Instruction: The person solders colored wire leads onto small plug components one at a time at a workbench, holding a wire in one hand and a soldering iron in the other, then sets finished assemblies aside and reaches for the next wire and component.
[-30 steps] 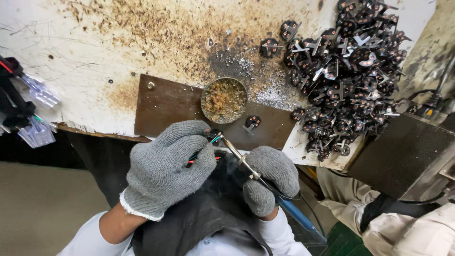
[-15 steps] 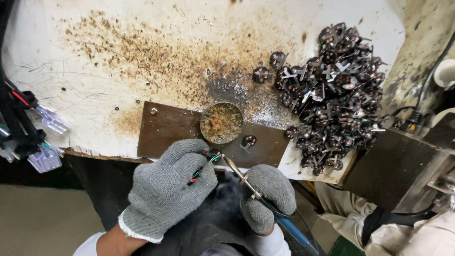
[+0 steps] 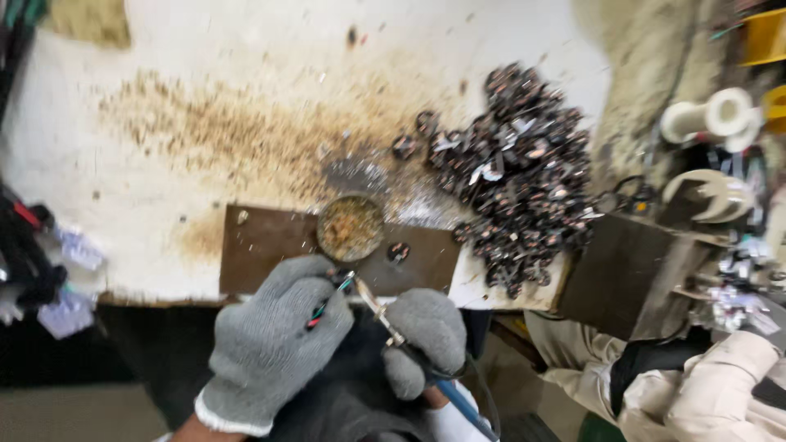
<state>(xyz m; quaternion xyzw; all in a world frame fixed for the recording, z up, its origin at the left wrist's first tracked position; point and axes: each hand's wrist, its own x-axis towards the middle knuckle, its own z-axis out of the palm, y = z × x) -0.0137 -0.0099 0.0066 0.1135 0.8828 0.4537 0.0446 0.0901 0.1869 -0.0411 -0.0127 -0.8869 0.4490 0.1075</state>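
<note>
Thin coloured wires [image 3: 325, 307], red, green and black, emerge from the closed fingers of the gloved left hand [image 3: 274, 344]. A slim soldering iron [image 3: 378, 315], metal shaft and blue handle, lies slanted in the gloved right hand [image 3: 423, 336], its tip meeting the wire ends just below the small round dish [image 3: 350, 227] of brownish residue.

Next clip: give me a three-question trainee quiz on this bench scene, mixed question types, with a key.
1. True or false: both hands wear grey knit gloves.
2. Multiple choice: the right hand holds A) a pair of scissors, B) a soldering iron, C) a hammer.
3. Short answer: what sits on the brown plate just above the iron's tip?

Key:
1. True; the left hand, which pinches thin coloured wires, is gloved too.
2. B.
3. A small round tin of brownish residue; the heap of dark small parts lies further right on the white bench.
</note>
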